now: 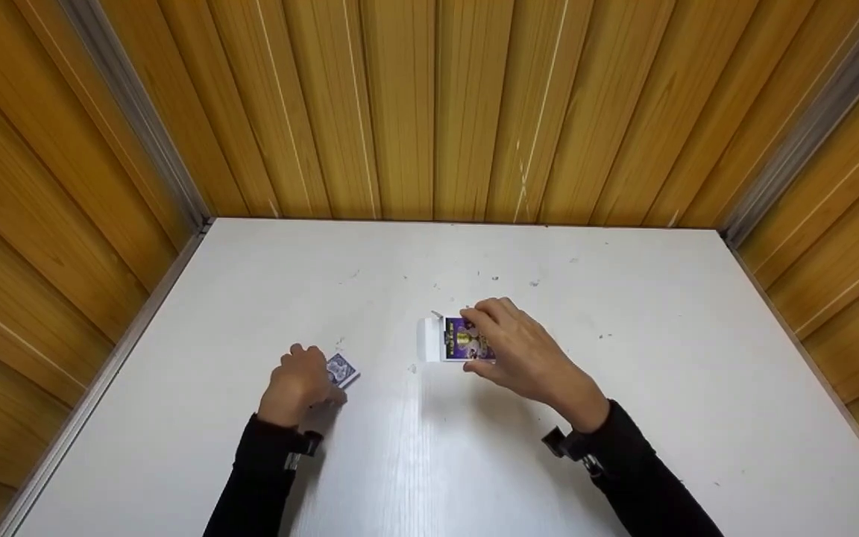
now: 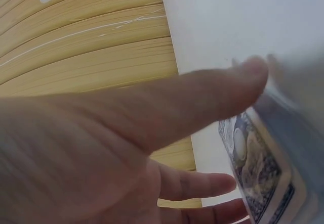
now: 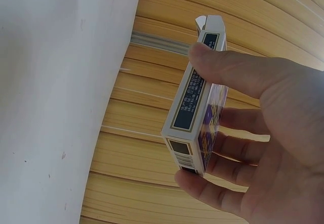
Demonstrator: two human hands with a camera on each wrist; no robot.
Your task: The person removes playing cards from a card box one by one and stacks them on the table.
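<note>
The person's left hand is gripping a stack of blue-and-white patterned playing cards between thumb and fingers, low over the left part of a smooth white surface; whether the cards are touching it cannot be told. The right hand is holding a small rectangular purple-and-white cardboard box near the middle, its fingers clamping opposite edges. The box's white end flap is standing open, facing the left hand's side.
</note>
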